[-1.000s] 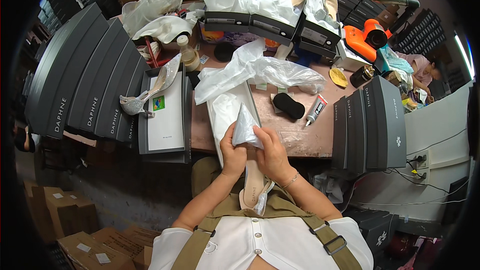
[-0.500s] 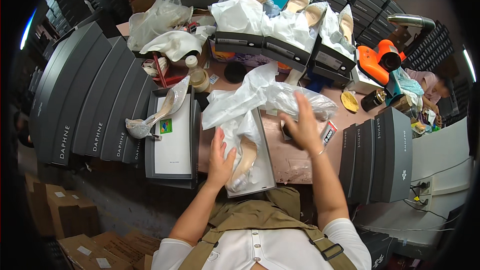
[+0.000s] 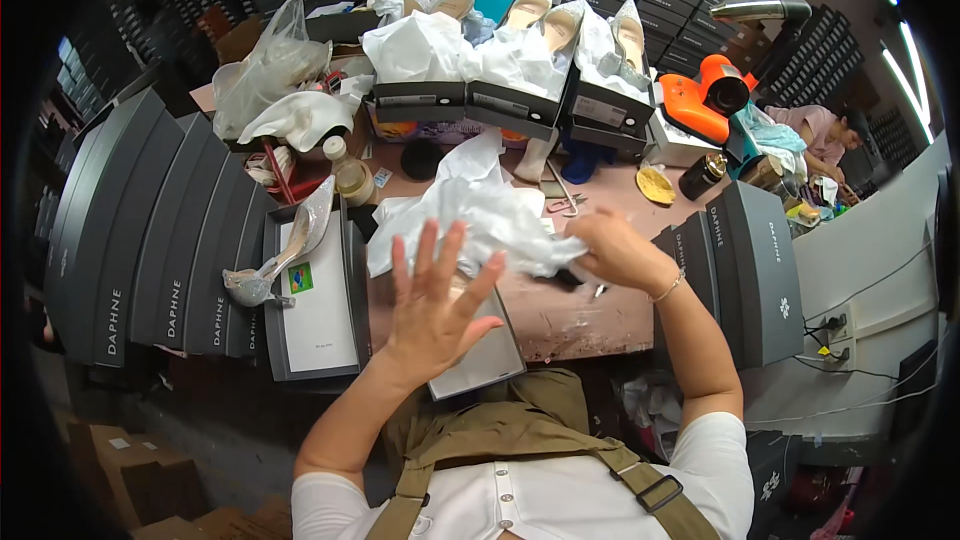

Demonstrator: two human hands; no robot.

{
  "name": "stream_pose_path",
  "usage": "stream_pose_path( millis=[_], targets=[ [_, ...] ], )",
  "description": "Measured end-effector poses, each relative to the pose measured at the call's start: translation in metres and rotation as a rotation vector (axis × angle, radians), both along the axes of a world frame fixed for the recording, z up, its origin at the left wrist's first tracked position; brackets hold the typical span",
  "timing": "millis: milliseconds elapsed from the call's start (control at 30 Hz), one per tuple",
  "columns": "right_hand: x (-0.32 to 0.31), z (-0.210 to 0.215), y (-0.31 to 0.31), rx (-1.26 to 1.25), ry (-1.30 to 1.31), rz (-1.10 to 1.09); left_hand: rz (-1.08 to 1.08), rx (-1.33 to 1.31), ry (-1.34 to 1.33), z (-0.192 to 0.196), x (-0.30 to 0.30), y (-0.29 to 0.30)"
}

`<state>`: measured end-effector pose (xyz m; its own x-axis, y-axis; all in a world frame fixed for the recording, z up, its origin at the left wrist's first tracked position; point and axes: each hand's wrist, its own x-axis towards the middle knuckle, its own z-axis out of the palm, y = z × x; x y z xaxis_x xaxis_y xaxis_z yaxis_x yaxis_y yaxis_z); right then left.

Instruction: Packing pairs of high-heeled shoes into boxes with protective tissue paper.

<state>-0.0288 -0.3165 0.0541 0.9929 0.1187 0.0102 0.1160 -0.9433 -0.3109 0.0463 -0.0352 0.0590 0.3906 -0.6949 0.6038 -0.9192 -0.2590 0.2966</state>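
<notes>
My left hand [image 3: 430,312] is raised over an open grey shoebox [image 3: 488,358], its fingers spread and nothing in them. White tissue paper [image 3: 455,202] lies across the far part of that box. My right hand [image 3: 622,255] pinches the right edge of the paper. The shoe in this box is almost wholly hidden by my left hand and the paper. To the left, a glittery silver high-heeled shoe [image 3: 308,225] rests on another open box [image 3: 330,345] with a white sheet inside.
Boxes of sparkly pumps [image 3: 515,100] and tissue stand along the back. Dark closed shoeboxes [image 3: 120,230] line the left, more [image 3: 750,255] the right. A bottle [image 3: 348,175], an orange tool [image 3: 695,105], a black can [image 3: 702,175] and a yellow disc [image 3: 655,185] surround the work area.
My left hand has lifted off the box and spread its fingers. My right hand has closed on the tissue paper, which now spreads over the box's far part. The view has shifted.
</notes>
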Motion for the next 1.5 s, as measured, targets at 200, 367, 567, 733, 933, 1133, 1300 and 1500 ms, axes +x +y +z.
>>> stream_pose_path(
  millis=[200, 367, 567, 733, 933, 1133, 1300, 1500],
  targets=[
    [-0.037, 0.009, 0.039, 0.291, 0.142, 0.025, -0.104, 0.313, 0.392, -0.011, 0.030, 0.029],
    [-0.066, -0.048, 0.020, 0.930, 0.236, -0.220, -0.049, 0.464, 0.997, -0.026, 0.034, 0.096],
    [-0.091, -0.134, 0.008, 0.908, 0.186, -0.537, 0.112, 0.379, 1.143, -0.072, 0.017, 0.124],
    [-0.073, -0.079, 0.052, 0.458, -0.006, -0.131, 0.095, 0.447, 1.241, -0.057, 0.014, 0.109],
    [-0.072, -0.092, 0.028, 1.010, 0.128, -0.292, 0.070, 0.490, 1.061, -0.033, 0.007, 0.136],
    [-0.071, -0.096, 0.035, 1.366, 0.101, -0.455, 0.166, -0.237, 1.573, -0.066, 0.005, 0.157],
    [-0.088, -0.099, 0.032, 0.535, 0.343, -0.174, 0.292, -0.460, 1.545, -0.082, -0.001, 0.168],
    [-0.089, -0.129, 0.053, 1.627, -0.103, -0.706, 0.352, -0.320, 1.310, -0.104, -0.006, 0.180]
  ],
)
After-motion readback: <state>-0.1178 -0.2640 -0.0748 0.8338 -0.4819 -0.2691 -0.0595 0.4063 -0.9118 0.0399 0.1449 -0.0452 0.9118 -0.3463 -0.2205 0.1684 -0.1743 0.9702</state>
